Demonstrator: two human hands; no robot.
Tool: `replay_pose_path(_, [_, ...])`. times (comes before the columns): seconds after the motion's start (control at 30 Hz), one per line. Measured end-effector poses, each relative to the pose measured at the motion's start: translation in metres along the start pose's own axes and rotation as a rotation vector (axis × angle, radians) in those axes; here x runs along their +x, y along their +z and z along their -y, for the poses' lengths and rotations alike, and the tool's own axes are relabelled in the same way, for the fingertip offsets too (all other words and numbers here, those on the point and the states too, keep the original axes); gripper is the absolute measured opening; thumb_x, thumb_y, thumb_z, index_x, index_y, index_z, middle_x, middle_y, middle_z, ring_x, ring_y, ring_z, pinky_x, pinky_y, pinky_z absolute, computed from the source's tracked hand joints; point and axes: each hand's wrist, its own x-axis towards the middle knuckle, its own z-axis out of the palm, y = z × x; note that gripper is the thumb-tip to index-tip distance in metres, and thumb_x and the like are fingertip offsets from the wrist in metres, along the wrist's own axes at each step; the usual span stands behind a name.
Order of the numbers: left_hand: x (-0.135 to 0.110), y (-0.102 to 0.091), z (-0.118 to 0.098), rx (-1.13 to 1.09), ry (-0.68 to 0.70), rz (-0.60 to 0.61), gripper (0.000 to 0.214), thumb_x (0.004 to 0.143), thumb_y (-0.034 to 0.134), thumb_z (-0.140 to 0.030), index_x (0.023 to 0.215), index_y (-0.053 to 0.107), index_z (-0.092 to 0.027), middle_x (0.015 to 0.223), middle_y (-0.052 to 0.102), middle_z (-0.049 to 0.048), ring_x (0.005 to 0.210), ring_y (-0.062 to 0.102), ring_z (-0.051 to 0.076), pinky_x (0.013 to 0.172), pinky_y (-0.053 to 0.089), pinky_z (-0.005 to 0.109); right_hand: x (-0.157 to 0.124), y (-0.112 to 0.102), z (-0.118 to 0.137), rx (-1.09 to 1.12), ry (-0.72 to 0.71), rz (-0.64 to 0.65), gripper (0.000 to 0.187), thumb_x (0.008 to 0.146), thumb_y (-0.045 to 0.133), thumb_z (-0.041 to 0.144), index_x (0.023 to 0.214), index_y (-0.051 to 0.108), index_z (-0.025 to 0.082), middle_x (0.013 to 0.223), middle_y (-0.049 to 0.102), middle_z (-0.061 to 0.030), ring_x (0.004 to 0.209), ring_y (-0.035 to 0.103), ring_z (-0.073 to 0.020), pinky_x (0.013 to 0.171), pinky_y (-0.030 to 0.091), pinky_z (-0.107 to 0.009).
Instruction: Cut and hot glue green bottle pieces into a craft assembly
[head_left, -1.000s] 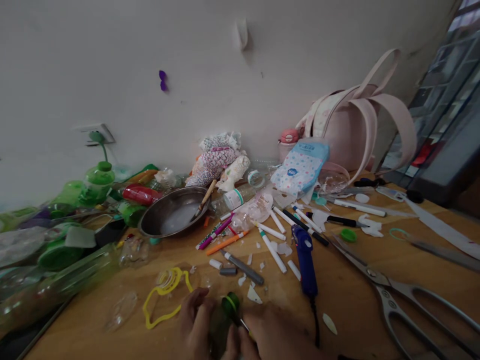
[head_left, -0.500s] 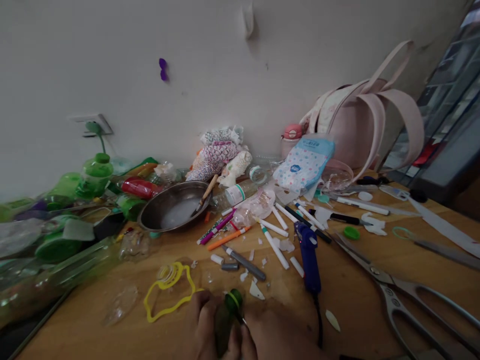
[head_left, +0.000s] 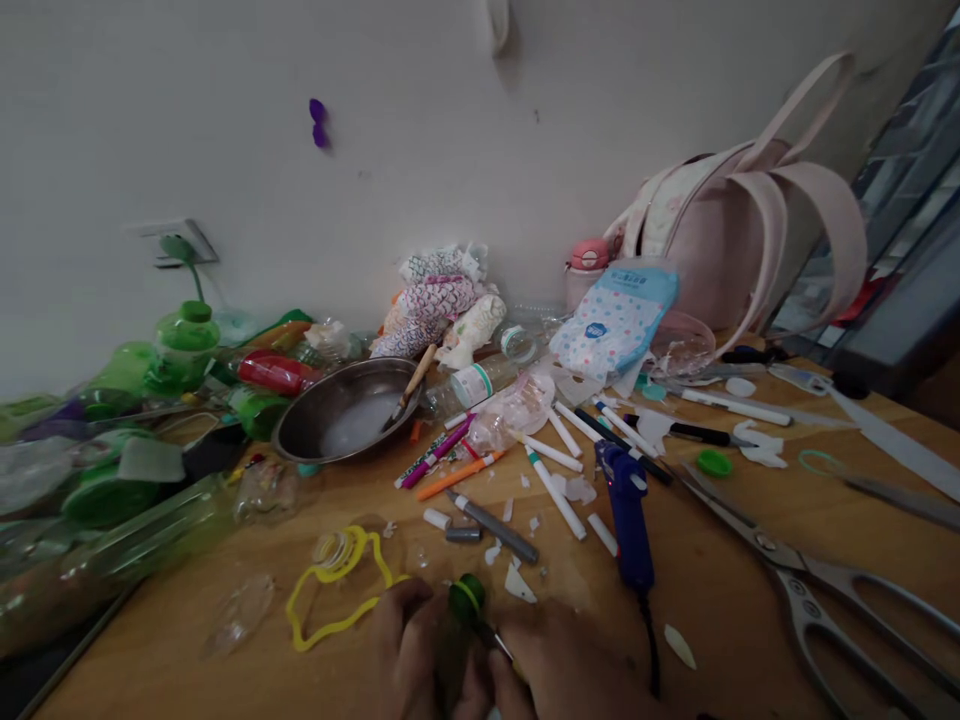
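At the bottom edge of the view both my hands close around a small dark green piece with a yellow band (head_left: pixel 465 603). My left hand (head_left: pixel 409 650) grips it from the left. My right hand (head_left: pixel 559 665) is pressed against it from the right and pinches a thin tool whose tip touches the piece. A yellow plastic ring (head_left: pixel 334 590) lies just left of my left hand. A blue glue gun (head_left: pixel 628 520) lies just beyond my right hand, its cord running back past my wrist.
The wooden table (head_left: pixel 735 590) holds several markers (head_left: pixel 555 490), a metal pan (head_left: pixel 341 420), large scissors (head_left: pixel 817 590), green bottles (head_left: pixel 180 345) at left and a pink bag (head_left: pixel 720 230) against the wall. White plastic scraps lie scattered around.
The view has shifted slightly, so objects sit a little right and higher. My hands stay together on the green piece with barely any movement.
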Motion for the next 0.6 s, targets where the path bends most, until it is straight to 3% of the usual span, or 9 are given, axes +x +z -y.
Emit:
replay_pose_path(0.17, [0.0041, 0.002, -0.0008, -0.034, -0.016, -0.048, 0.034, 0.073, 0.057, -0.023, 0.106, 0.05, -0.02, 0.097, 0.051, 0.0086, 0.081, 0.064, 0.022, 0.064, 0.059, 0.034, -0.0005, 0.0011, -0.0001, 0.01, -0.01, 0.0, 0.03, 0.085, 0.044, 0.03, 0.1, 0.068, 0.021, 0.1, 0.069, -0.0151, 0.086, 0.066, -0.0301, 0.069, 0.046, -0.035])
replay_pose_path(0.47, [0.0024, 0.0001, 0.0001, -0.013, 0.009, 0.004, 0.032, 0.074, 0.058, -0.024, 0.105, 0.052, -0.019, 0.1, 0.051, 0.0105, 0.085, 0.065, 0.023, 0.065, 0.06, 0.034, 0.002, 0.0048, -0.0042, 0.001, -0.059, 0.001, 0.031, 0.084, 0.043, 0.033, 0.099, 0.069, 0.023, 0.087, 0.072, -0.0115, 0.08, 0.067, -0.0274, 0.058, 0.04, -0.029])
replay_pose_path(0.6, [-0.0019, 0.0014, 0.0021, -0.058, -0.087, 0.001, 0.033, 0.071, 0.062, -0.027, 0.103, 0.057, -0.02, 0.102, 0.057, 0.011, 0.089, 0.066, 0.025, 0.069, 0.06, 0.037, 0.0002, 0.0043, -0.0052, 0.028, -0.067, 0.004, 0.031, 0.084, 0.043, 0.031, 0.099, 0.069, 0.023, 0.086, 0.074, -0.0113, 0.076, 0.069, -0.0268, 0.054, 0.038, -0.028])
